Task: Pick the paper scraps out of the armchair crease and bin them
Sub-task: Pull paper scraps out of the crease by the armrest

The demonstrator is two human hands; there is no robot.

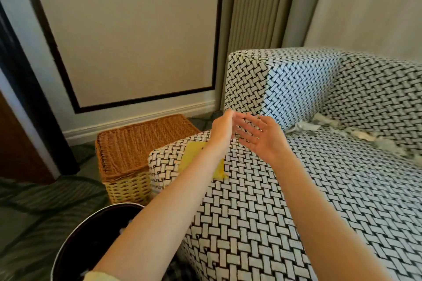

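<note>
Both hands are raised in front of the person, above the near armrest of the armchair [296, 189], which has a black and white woven pattern. The left hand [222, 126] is seen from its edge, with the fingers stretched forward and a little blurred; nothing shows in it. The right hand [260, 138] is wide open, palm turned to the left, fingers spread and holding nothing. The 2 hands are just beside each other, and I cannot tell if the fingertips touch.

The paper scraps [324, 124] lie in the crease where the seat meets the backrest, to the right of the hands and well apart from them. They are white and grey crumpled pieces, in a loose row from the corner at the far armrest to the right edge of the view.

The bin [91, 242], round and dark, stands on the floor at the lower left, under the left forearm. A few pale bits show inside it. A wicker basket [141, 143] stands behind it, against the armchair side. A yellow piece [194, 155] lies on the near armrest, partly hidden by the left forearm.
</note>
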